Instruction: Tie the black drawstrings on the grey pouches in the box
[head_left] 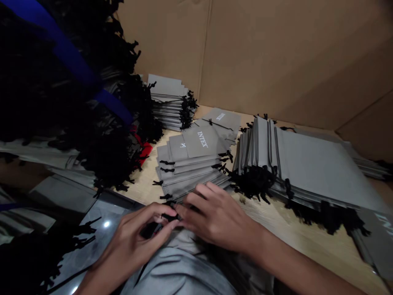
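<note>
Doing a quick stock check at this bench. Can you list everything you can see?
stacks of drawstring pouches: three, grey with black cords, on the wooden tabletop
loose INTEX pouch: one, grey, behind the middle stack
pouch at the edge: one, grey, far right
heap of corded pouches: one, mostly black in shadow, far left
strap: one, blue, across that heap
red item: one, red, at the heap's edge
cardboard wall: one, tan, behind the stacks
glossy panel: one, dark, lower left
pouch under the hands: one, grey, bottom centre
black drawstring cord: one, black, between the hands
left hand: one, fingers at the cord
right hand: one, fingertips at the cord
</note>
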The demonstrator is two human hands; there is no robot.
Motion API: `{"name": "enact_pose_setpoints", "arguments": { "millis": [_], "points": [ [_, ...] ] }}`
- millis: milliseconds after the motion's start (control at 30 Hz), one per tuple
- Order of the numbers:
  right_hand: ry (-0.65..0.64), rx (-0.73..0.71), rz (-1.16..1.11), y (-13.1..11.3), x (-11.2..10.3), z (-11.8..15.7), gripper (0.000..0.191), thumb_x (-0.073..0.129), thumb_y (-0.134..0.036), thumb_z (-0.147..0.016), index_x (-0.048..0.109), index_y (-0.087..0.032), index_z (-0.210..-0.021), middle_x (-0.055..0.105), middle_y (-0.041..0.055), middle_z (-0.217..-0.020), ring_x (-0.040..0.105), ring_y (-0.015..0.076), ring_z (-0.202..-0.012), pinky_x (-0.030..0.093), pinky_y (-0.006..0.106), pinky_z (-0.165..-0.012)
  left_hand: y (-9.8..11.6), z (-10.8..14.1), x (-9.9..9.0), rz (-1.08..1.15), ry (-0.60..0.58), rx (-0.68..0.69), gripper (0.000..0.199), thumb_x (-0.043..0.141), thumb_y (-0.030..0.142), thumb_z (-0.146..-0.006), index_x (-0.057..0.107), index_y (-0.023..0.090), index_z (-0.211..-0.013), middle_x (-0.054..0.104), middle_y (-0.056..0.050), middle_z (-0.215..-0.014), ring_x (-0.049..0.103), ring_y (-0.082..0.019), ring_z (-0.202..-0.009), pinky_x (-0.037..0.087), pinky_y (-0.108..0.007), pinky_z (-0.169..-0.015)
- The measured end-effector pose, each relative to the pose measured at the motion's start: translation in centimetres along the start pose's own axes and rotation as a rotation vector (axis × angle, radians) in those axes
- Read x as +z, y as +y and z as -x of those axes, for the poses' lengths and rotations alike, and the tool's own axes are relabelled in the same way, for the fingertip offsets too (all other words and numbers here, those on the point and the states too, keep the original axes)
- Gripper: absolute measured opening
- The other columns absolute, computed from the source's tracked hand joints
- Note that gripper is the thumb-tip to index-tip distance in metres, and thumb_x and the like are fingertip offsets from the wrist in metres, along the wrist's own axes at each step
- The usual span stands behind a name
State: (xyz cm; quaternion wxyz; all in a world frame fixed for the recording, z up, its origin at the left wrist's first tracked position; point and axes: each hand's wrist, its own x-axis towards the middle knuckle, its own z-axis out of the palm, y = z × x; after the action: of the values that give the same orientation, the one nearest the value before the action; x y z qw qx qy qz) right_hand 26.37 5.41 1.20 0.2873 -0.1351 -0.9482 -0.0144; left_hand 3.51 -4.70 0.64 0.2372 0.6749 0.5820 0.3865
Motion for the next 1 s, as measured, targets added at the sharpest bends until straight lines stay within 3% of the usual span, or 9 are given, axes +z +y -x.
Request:
{"name": "enact_pose_setpoints", "arguments": {
  "millis": [100, 233, 333, 500, 667, 800, 900, 1000],
  "points": [
    [0.073, -0.028, -0.012, 0.5, 1.1, -0.1, 0.025, 0.072, -0.039, -0.109, 0.071, -0.018, -0.121, 0.068, 0.0033, -0.097, 0.051, 0.0213, -0.088, 0.033, 0.037, -0.07, 0.2, -0.2, -0.3, -0.017, 0.004, 0.016, 0.014, 0.078, 0.023, -0.098, 0.077, 0.029, -0.111, 0.083, 0.001, -0.093, 0.079, -0.016, -0.076, 0.062, -0.016, -0.061],
    [0.131, -0.052, -0.034, 1.0, 2.1, -0.4, 0.022, 0.075, -0.031, -0.106, 0.068, -0.017, -0.121, 0.067, 0.0023, -0.095, 0.053, 0.0201, -0.087, 0.034, 0.035, -0.069, 0.1, -0.2, -0.9, -0.043, 0.035, 0.161, 0.022, 0.073, 0.014, -0.101, 0.076, 0.029, -0.116, 0.084, -0.001, -0.106, 0.081, -0.018, -0.091, 0.065, -0.022, -0.083],
    [0.162, -0.073, -0.061, 1.3, 2.7, -0.9, 0.018, 0.073, -0.027, -0.106, 0.067, -0.016, -0.119, 0.067, 0.0015, -0.093, 0.054, 0.0194, -0.084, 0.035, 0.035, -0.069, -0.4, 0.1, -0.9, -0.105, 0.067, 0.237, 0.03, 0.073, 0.009, -0.1, 0.074, 0.031, -0.12, 0.083, 0.001, -0.109, 0.081, -0.017, -0.096, 0.062, -0.022, -0.091],
    [0.219, -0.091, -0.042, 1.2, 3.4, -1.3, 0.017, 0.073, -0.028, -0.105, 0.068, -0.015, -0.115, 0.066, 0.0008, -0.089, 0.052, 0.0189, -0.082, 0.032, 0.035, -0.068, -1.0, 0.3, -0.2, -0.166, 0.143, 0.164, 0.031, 0.073, 0.013, -0.101, 0.072, 0.03, -0.126, 0.082, 0.001, -0.108, 0.079, -0.016, -0.087, 0.063, -0.023, -0.084],
    [0.252, -0.121, 0.017, 0.9, 3.8, -1.1, 0.003, 0.069, -0.017, -0.106, 0.069, -0.015, -0.104, 0.067, 0.0013, -0.091, 0.049, 0.0182, -0.081, 0.031, 0.036, -0.068, -1.0, 0.1, 0.1, -0.107, 0.13, 0.097, 0.031, 0.075, 0.018, -0.102, 0.077, 0.032, -0.129, 0.083, -0.001, -0.112, 0.079, -0.016, -0.089, 0.065, -0.022, -0.082],
    [0.254, -0.137, 0.04, 0.9, 4.0, -0.9, 0.007, 0.066, -0.011, -0.105, 0.069, -0.015, -0.099, 0.066, 0.0014, -0.089, 0.048, 0.019, -0.082, 0.03, 0.037, -0.068, -1.1, 0.0, -0.3, -0.048, 0.093, 0.067, 0.026, 0.077, 0.02, -0.102, 0.081, 0.033, -0.124, 0.084, 0.0, -0.114, 0.082, -0.019, -0.097, 0.067, -0.02, -0.079],
    [0.208, -0.141, 0.054, 1.0, 4.0, -0.9, 0.008, 0.066, -0.014, -0.106, 0.069, -0.016, -0.099, 0.063, 0.0014, -0.086, 0.046, 0.0199, -0.081, 0.028, 0.037, -0.068, -1.2, -0.1, -0.6, -0.079, 0.089, 0.124, 0.027, 0.077, 0.017, -0.1, 0.08, 0.033, -0.122, 0.085, 0.001, -0.113, 0.083, -0.019, -0.098, 0.067, -0.02, -0.081],
    [0.083, -0.176, 0.082, 1.1, 3.9, -1.0, 0.017, 0.059, -0.017, -0.11, 0.066, -0.018, -0.095, 0.059, 0.0016, -0.082, 0.046, 0.0213, -0.082, 0.027, 0.038, -0.069, -1.0, -0.4, -0.6, -0.139, 0.098, 0.186, 0.024, 0.074, 0.013, -0.1, 0.078, 0.029, -0.117, 0.083, 0.001, -0.104, 0.081, -0.016, -0.088, 0.065, -0.019, -0.077]
  ]
}}
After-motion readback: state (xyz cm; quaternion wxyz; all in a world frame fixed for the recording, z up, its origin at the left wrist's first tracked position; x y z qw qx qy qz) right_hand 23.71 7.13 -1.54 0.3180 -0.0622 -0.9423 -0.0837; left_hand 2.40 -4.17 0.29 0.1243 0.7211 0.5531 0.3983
